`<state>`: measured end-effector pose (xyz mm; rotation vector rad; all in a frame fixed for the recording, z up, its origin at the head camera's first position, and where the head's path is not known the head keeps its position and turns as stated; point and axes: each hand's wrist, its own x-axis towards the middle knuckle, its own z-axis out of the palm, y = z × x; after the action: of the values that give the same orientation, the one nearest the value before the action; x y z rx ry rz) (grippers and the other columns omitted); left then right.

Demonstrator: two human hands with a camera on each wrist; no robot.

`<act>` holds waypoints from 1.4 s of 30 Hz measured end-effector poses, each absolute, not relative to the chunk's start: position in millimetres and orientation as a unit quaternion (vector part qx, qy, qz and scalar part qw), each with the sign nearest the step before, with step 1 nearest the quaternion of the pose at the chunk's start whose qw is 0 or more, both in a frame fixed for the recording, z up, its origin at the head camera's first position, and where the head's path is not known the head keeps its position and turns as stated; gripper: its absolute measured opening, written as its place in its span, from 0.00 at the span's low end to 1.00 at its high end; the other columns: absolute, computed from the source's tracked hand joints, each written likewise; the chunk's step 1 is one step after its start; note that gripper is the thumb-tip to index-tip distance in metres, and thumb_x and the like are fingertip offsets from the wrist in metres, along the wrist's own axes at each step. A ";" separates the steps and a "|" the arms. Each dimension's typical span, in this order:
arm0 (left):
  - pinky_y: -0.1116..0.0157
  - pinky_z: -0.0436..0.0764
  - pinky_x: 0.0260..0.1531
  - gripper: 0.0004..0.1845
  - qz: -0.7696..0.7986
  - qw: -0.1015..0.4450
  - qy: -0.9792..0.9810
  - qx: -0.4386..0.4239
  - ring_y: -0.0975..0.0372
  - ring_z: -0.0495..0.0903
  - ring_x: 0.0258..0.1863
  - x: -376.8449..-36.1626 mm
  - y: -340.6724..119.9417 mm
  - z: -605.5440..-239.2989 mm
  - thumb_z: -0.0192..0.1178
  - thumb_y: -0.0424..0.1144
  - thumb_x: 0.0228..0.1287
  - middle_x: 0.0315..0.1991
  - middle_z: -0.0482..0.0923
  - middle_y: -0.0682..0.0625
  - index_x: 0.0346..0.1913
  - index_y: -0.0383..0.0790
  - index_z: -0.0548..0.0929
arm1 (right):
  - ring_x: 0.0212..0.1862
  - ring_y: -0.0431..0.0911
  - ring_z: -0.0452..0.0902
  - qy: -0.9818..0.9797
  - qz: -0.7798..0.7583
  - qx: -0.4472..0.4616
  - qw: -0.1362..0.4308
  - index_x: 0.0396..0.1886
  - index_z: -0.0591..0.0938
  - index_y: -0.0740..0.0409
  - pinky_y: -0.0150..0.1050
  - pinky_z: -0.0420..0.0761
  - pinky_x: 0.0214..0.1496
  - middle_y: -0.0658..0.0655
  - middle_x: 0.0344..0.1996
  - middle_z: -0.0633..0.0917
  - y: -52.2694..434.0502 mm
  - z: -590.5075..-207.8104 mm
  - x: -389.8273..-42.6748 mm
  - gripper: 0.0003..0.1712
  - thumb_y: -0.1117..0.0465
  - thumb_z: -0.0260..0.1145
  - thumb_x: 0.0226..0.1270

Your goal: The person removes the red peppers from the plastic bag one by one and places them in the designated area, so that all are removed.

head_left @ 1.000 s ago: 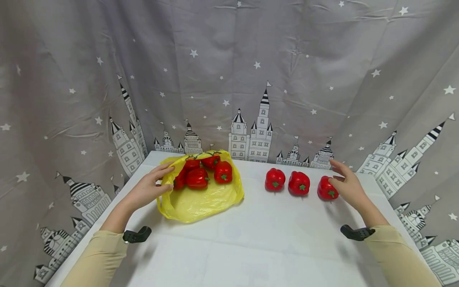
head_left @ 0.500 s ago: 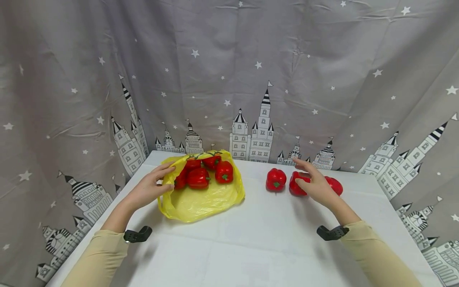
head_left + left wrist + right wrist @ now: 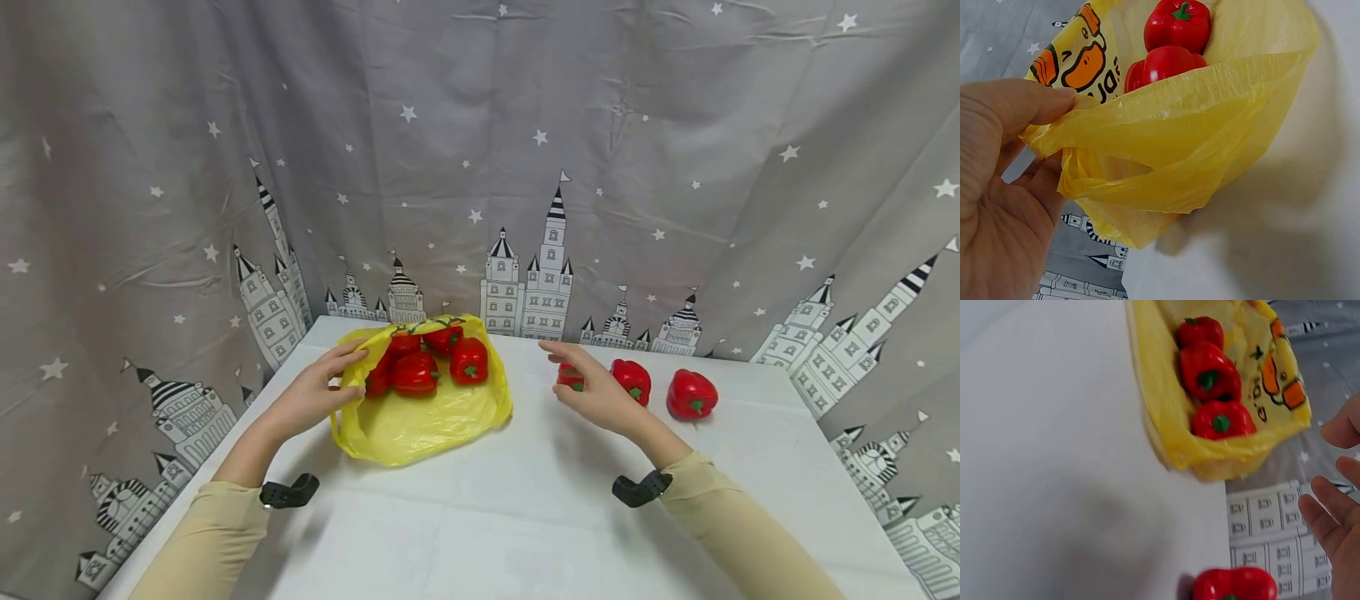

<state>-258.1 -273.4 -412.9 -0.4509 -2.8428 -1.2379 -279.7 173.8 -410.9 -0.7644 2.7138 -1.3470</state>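
The yellow bag (image 3: 1172,128) bears black letters (image 3: 1110,82), seemingly "DU", partly hidden

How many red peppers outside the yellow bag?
3, on the table right of the bag: left pepper partly behind the right hand, middle pepper slightly covered too, right pepper fully visible.

On the table (image 3: 480,517), a bag (image 3: 420,427) holding peppers (image 3: 414,374) lies left of three loose peppers (image 3: 632,374).

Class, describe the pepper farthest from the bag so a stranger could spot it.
On the white table, right of the yellow bag, three loose peppers form a row. The far-right pepper is the one: in the head view, it alone is not partly hidden by the right hand.
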 end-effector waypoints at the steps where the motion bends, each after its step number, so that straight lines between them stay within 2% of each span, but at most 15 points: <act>1: 0.49 0.72 0.52 0.32 -0.394 0.006 -0.907 -0.146 0.51 0.63 0.61 -258.1 -273.6 -413.0 0.60 0.44 0.62 0.71 0.51 0.57 0.69 0.48 0.63 | 0.59 0.47 0.67 0.867 -0.430 -0.251 0.012 0.66 0.62 0.26 0.50 0.76 0.51 0.42 0.61 0.67 168.8 -412.0 -280.2 0.39 0.59 0.65 0.59; 5: 0.49 0.72 0.52 0.33 -0.397 0.008 -0.905 -0.151 0.50 0.63 0.61 -258.0 -274.4 -413.2 0.60 0.46 0.62 0.71 0.51 0.56 0.69 0.47 0.63 | 0.57 0.44 0.69 0.856 -0.433 -0.281 0.025 0.67 0.63 0.31 0.49 0.75 0.53 0.39 0.61 0.67 150.1 -418.5 -283.6 0.38 0.61 0.64 0.59; 9: 0.49 0.72 0.53 0.33 -0.402 0.006 -0.903 -0.151 0.50 0.62 0.62 -257.1 -275.1 -413.3 0.60 0.46 0.62 0.71 0.51 0.56 0.69 0.47 0.63 | 0.58 0.48 0.69 0.845 -0.438 -0.304 0.040 0.68 0.63 0.37 0.49 0.75 0.54 0.40 0.62 0.66 130.8 -423.8 -286.3 0.37 0.63 0.62 0.61; 13: 0.49 0.72 0.53 0.33 -0.404 0.005 -0.902 -0.150 0.49 0.62 0.62 -256.9 -275.7 -413.9 0.60 0.45 0.62 0.71 0.51 0.56 0.69 0.47 0.64 | 0.61 0.50 0.66 0.827 -0.452 -0.328 0.065 0.67 0.63 0.37 0.49 0.72 0.57 0.43 0.63 0.65 110.4 -426.2 -288.7 0.37 0.66 0.60 0.60; 16: 0.49 0.72 0.53 0.33 -0.405 0.004 -0.902 -0.149 0.50 0.62 0.62 -257.1 -275.4 -414.0 0.60 0.46 0.62 0.71 0.51 0.56 0.69 0.47 0.64 | 0.61 0.47 0.66 0.820 -0.455 -0.337 0.083 0.67 0.64 0.35 0.49 0.71 0.59 0.43 0.64 0.64 96.5 -428.0 -291.2 0.37 0.67 0.60 0.60; 19: 0.50 0.73 0.52 0.33 -0.404 0.004 -0.903 -0.149 0.50 0.62 0.61 -257.2 -274.6 -414.0 0.60 0.45 0.62 0.71 0.51 0.57 0.69 0.47 0.64 | 0.61 0.44 0.65 0.829 -0.436 -0.339 0.093 0.68 0.63 0.36 0.49 0.70 0.59 0.43 0.64 0.64 84.1 -430.0 -294.7 0.38 0.65 0.60 0.59; 21: 0.50 0.73 0.52 0.32 -0.405 0.004 -0.902 -0.150 0.50 0.62 0.61 -257.2 -274.1 -414.1 0.60 0.44 0.62 0.71 0.51 0.57 0.69 0.47 0.64 | 0.61 0.45 0.65 0.835 -0.423 -0.338 0.096 0.68 0.62 0.36 0.49 0.69 0.60 0.43 0.64 0.64 77.3 -430.5 -296.6 0.38 0.64 0.61 0.59; 24: 0.50 0.73 0.51 0.32 -0.405 0.006 -0.902 -0.152 0.50 0.63 0.61 -257.8 -273.6 -415.4 0.60 0.43 0.62 0.71 0.51 0.58 0.69 0.47 0.64 | 0.63 0.46 0.63 0.847 -0.409 -0.329 0.082 0.68 0.62 0.37 0.49 0.67 0.62 0.42 0.65 0.64 68.5 -431.8 -300.9 0.38 0.64 0.61 0.59; 31: 0.50 0.74 0.51 0.32 -0.404 0.009 -0.901 -0.158 0.51 0.63 0.61 -257.9 -273.3 -415.6 0.60 0.44 0.62 0.70 0.52 0.58 0.68 0.48 0.64 | 0.68 0.46 0.53 0.860 -0.405 -0.310 0.030 0.69 0.62 0.39 0.49 0.62 0.64 0.48 0.70 0.57 56.9 -435.9 -311.9 0.39 0.65 0.61 0.59; 37: 0.51 0.74 0.51 0.32 -0.409 0.006 -0.899 -0.156 0.51 0.63 0.61 -257.8 -270.0 -412.3 0.61 0.42 0.61 0.70 0.52 0.59 0.68 0.48 0.65 | 0.70 0.47 0.50 0.863 -0.410 -0.293 0.043 0.71 0.58 0.40 0.49 0.65 0.62 0.48 0.72 0.51 47.2 -438.8 -320.2 0.44 0.70 0.59 0.55; 39: 0.52 0.74 0.51 0.32 -0.408 0.006 -0.899 -0.156 0.51 0.63 0.61 -258.2 -268.8 -411.8 0.61 0.42 0.61 0.69 0.53 0.59 0.68 0.47 0.65 | 0.70 0.48 0.49 0.870 -0.405 -0.278 0.048 0.72 0.57 0.40 0.50 0.64 0.63 0.51 0.72 0.50 44.8 -441.0 -324.9 0.45 0.70 0.58 0.55; 40: 0.52 0.74 0.52 0.32 -0.408 0.004 -0.899 -0.156 0.51 0.63 0.61 -258.5 -268.2 -411.7 0.61 0.42 0.61 0.69 0.53 0.59 0.68 0.47 0.65 | 0.71 0.48 0.47 0.873 -0.402 -0.272 0.048 0.72 0.56 0.41 0.50 0.59 0.66 0.52 0.72 0.51 43.8 -442.1 -327.6 0.45 0.70 0.58 0.55; 42: 0.52 0.73 0.52 0.32 -0.406 0.005 -0.900 -0.156 0.52 0.63 0.61 -258.9 -267.0 -411.4 0.61 0.42 0.61 0.69 0.53 0.59 0.68 0.47 0.65 | 0.71 0.47 0.47 0.882 -0.391 -0.261 0.047 0.72 0.56 0.44 0.50 0.56 0.67 0.54 0.72 0.52 42.4 -444.6 -333.3 0.44 0.70 0.58 0.56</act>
<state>-258.9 -267.0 -411.4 -0.4883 -2.8189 -1.2726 -333.3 42.4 -444.6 -0.7962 2.6895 -1.1920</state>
